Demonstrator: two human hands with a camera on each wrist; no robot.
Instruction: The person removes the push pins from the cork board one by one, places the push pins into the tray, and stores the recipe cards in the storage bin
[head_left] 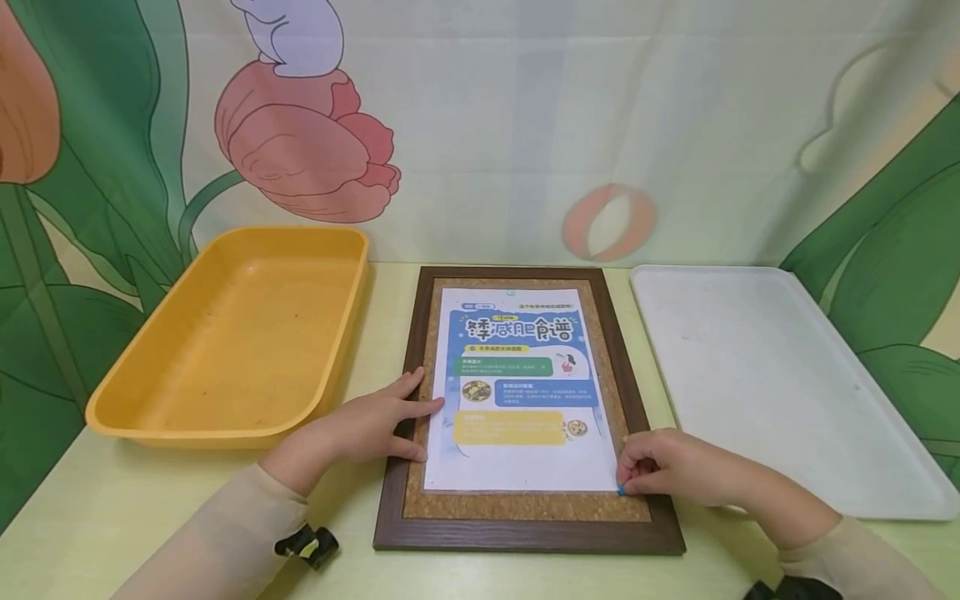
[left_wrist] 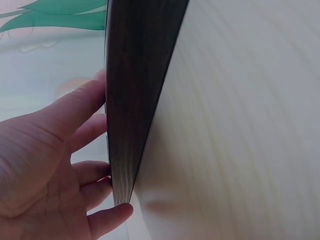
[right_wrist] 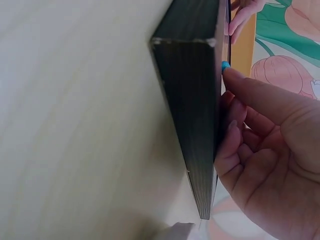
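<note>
From my end, I see the left hand [head_left: 371,425] holding nothing, its fingers spread over the left side of the dark-brown wood-framed cork board [head_left: 525,507], fingertips reaching the white printed paper sheet [head_left: 517,471] — probably to steady both. The right hand [head_left: 675,467] narrowly pinches a small blue pin-like piece [head_left: 621,491] at the sheet's lower right corner, likely for precise placing. The sheet lies flat on the cork; I judge the yellow rectangular plastic tray [head_left: 225,333] and white rectangular tray [head_left: 787,375] flank it for easy reach.

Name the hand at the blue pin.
The right hand, which pinches the blue pin; the left hand lies across the left side of the brown frame.
</note>
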